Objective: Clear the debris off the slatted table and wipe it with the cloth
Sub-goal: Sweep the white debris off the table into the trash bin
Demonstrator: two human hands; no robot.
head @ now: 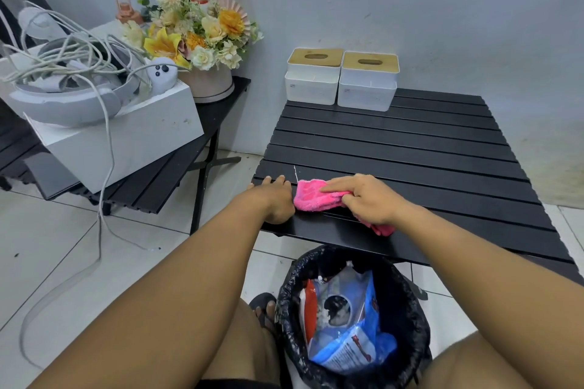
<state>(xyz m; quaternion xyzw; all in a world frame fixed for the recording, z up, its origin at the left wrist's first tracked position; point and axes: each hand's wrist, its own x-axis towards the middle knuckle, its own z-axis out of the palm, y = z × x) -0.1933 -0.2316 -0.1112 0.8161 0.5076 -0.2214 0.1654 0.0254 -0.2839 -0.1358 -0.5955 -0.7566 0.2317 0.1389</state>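
Observation:
A black slatted table (410, 142) fills the middle right of the head view. My right hand (369, 199) presses a crumpled pink cloth (313, 197) flat on the table's near left part, fingers curled over it. My left hand (275, 196) grips the table's near left corner, fingers resting on top of the edge. A thin white streak (295, 172) marks the slats just beyond the cloth. No loose debris shows on the slats.
Two white tissue boxes (341, 82) with wooden lids stand at the table's far left edge. A black-lined bin (354, 316) holding wrappers sits below the near edge. To the left, a second slatted table carries a white box (120, 136), cables and flowers (196, 31).

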